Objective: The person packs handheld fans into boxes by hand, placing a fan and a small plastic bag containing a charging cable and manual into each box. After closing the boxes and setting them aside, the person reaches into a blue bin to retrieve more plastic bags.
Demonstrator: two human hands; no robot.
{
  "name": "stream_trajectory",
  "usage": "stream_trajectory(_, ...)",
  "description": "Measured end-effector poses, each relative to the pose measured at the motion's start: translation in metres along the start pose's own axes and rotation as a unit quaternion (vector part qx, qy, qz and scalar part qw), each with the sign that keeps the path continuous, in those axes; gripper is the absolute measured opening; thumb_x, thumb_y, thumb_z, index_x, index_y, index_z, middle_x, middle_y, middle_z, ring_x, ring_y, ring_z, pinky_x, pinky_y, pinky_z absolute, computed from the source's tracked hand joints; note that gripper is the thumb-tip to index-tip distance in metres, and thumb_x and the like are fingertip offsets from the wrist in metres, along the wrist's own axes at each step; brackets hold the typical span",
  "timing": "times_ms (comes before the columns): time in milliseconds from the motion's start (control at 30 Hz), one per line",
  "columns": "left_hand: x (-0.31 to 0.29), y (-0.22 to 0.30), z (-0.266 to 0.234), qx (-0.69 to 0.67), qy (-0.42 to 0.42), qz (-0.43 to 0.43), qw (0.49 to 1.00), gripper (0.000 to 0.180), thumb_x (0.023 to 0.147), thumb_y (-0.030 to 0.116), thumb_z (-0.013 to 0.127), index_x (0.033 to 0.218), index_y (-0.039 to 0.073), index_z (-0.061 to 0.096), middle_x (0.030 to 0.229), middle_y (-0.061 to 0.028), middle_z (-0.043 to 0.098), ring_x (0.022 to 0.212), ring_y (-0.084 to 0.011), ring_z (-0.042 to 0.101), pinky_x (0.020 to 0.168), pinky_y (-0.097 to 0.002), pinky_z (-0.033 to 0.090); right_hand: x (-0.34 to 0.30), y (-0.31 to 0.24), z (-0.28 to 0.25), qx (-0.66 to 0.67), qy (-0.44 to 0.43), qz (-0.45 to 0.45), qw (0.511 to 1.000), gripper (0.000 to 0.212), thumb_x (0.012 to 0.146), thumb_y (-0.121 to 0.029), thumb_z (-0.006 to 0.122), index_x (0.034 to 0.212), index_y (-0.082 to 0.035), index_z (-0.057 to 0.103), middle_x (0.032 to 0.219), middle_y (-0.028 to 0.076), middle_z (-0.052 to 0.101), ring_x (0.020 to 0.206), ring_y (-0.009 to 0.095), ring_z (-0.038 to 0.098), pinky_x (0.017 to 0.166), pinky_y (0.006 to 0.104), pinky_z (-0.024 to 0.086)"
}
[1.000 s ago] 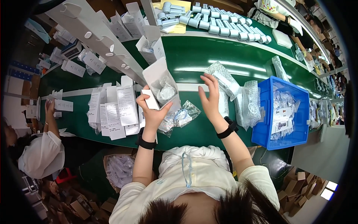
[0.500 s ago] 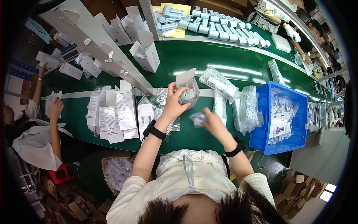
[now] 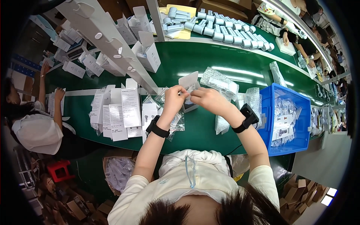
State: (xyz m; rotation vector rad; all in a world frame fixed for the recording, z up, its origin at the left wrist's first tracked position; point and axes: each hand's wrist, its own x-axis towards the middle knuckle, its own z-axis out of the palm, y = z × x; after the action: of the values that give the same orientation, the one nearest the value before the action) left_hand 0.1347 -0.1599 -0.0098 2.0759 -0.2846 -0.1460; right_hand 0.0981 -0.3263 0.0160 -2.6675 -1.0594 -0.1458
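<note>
A small white box (image 3: pixel 188 79) stands before me on the green table with its flap raised. Over its mouth my left hand (image 3: pixel 174 99) is closed in a pinch, fingertips at the opening. My right hand (image 3: pixel 210 100) meets it from the other side, fingers bent and pressed together. Whatever sits between the fingertips is too small and covered to name. The hands hide most of the box's inside. Just left of my left hand lie clear plastic bags (image 3: pixel 176 122) and a white printed card (image 3: pixel 149 114).
Printed white leaflets and boxes (image 3: pixel 129 108) stand at left. Bubble-wrapped packs (image 3: pixel 219 80) lie right of the box, beside a blue bin (image 3: pixel 265 144) of bagged parts. Grey-blue handheld devices (image 3: pixel 225 32) line the far shelf; a metal post (image 3: pixel 112 47) slants at left. A co-worker (image 3: pixel 37 129) sits left.
My right hand has moved up and left to the box with the small clear bag, which is now out of sight. My left hand has shifted from the box's side to its mouth.
</note>
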Motion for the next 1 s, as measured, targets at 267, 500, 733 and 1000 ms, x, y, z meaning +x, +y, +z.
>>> stream_trajectory(267,-0.003,-0.040,0.006,-0.086,0.067,0.018,0.994,0.011,0.068,0.005,0.064,0.072,-0.002,0.057,0.084,-0.0153,0.059,0.071,-0.0255,0.059,0.062,-0.0313,0.046,0.009,-0.008,0.046,-0.053,0.096,-0.027,0.994,0.025,0.072,-0.025,0.063,0.089,-0.008,0.058,0.095,0.004,0.054,0.103,0.021,0.046,0.099,0.0495,0.026)
stream_trajectory(500,-0.045,-0.054,-0.041,0.156,0.123,0.115,0.973,0.041,0.072,0.007,0.063,0.109,0.001,0.047,0.124,-0.0171,0.038,0.115,-0.0344,0.038,0.092,-0.0415,0.035,-0.011,0.000,0.055,0.197,0.248,0.091,0.944,0.077,0.060,-0.032,0.075,0.124,-0.009,0.038,0.125,0.014,0.039,0.120,0.025,0.036,0.102,0.0489,0.022)
stream_trajectory(733,-0.099,-0.091,-0.040,0.406,-0.090,0.051,0.908,0.065,0.066,0.010,0.068,0.124,0.003,0.039,0.134,-0.0216,0.023,0.122,-0.0396,0.024,0.099,-0.0456,0.026,0.013,0.017,0.090,0.487,0.185,0.240,0.819,0.110,0.052,-0.017,0.080,0.137,-0.008,0.012,0.133,0.014,0.030,0.126,0.027,0.028,0.103,0.0389,0.024)
stream_trajectory(1000,-0.094,-0.112,-0.038,0.257,-0.003,-0.017,0.966,0.085,0.059,0.010,0.074,0.131,0.008,0.028,0.134,-0.0244,0.022,0.122,-0.0405,0.025,0.099,-0.0460,0.026,0.126,0.114,0.088,0.465,0.397,0.230,0.757,0.113,0.054,-0.011,0.079,0.138,-0.007,0.003,0.132,0.018,0.028,0.121,0.028,0.033,0.100,0.0360,0.028)
